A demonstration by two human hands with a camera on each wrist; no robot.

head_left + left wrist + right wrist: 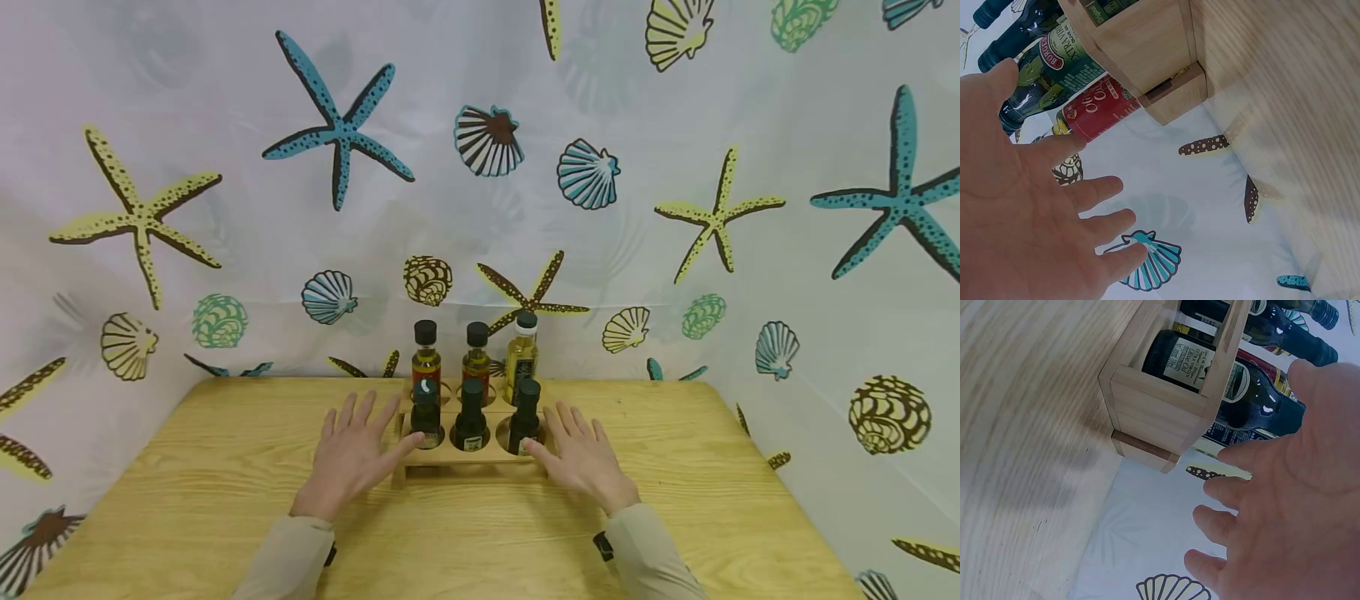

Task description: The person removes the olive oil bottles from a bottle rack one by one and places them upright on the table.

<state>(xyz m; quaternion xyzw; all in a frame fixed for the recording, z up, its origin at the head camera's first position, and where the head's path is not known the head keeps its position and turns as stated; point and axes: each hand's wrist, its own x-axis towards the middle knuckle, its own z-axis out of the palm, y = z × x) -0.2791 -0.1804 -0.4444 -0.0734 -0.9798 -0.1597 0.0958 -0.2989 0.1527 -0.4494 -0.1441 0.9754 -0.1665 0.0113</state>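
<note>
A two-tier wooden rack [480, 457] stands on the table with bottles set in its round holes. In front are three dark glass bottles: left [426, 417], middle [471, 421] and right [524, 421]. Behind them stand two red-labelled bottles [426, 360] and a taller bottle of yellow oil [521, 362]. My left hand [348, 454] is spread with straight fingers at the rack's left side, thumb toward the front left bottle. My right hand [585, 458] is likewise spread at the right side. Both hands hold nothing; whether a thumb touches a bottle I cannot tell.
The light wooden table [247, 450] extends to both sides of the rack and in front of it. Behind and beside it hangs a white cloth [450, 225] printed with starfish and shells. A dark band [602, 546] shows at the right sleeve.
</note>
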